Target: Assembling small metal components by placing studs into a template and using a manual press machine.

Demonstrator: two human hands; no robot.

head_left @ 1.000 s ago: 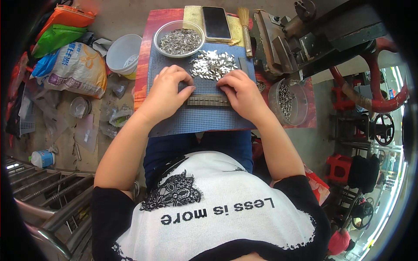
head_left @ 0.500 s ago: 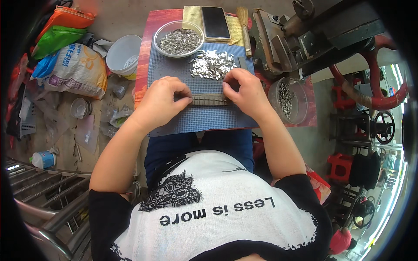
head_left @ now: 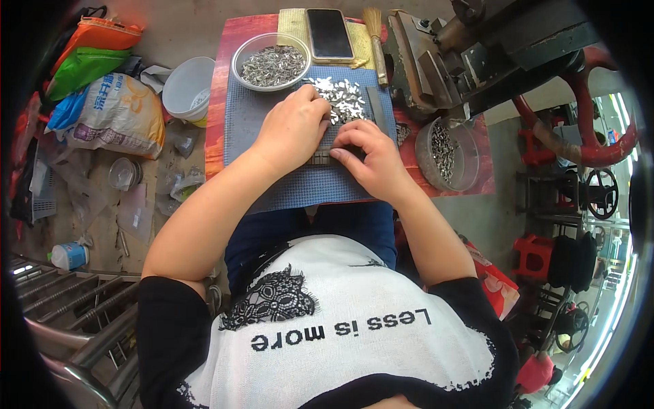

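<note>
My left hand [head_left: 294, 129] bends over the near left side of a pile of small shiny metal pieces [head_left: 346, 102]. Its fingers are curled together and their tips are hidden, so what they hold cannot be made out. My right hand [head_left: 373, 158] is closed at a slotted metal bar [head_left: 321, 158], thumb and fingertips against it. Only a short part of this bar shows between the hands. Under them lies a blue textured mat [head_left: 293, 187]. A clear bowl [head_left: 236, 71] full of small metal pieces [head_left: 274, 65] stands just beyond my left hand.
A flat metal strip [head_left: 376, 109] lies right of the pile. Behind are a phone [head_left: 330, 34] and a brush [head_left: 377, 48]. At right stand a clear tub [head_left: 470, 167] with darker pieces and a heavy machine [head_left: 436, 61]. A white bucket [head_left: 178, 92] stands on the left.
My left hand has left the bar's left end and moved right and away from me to the pile. My right hand has shifted slightly left and nearer along the bar.
</note>
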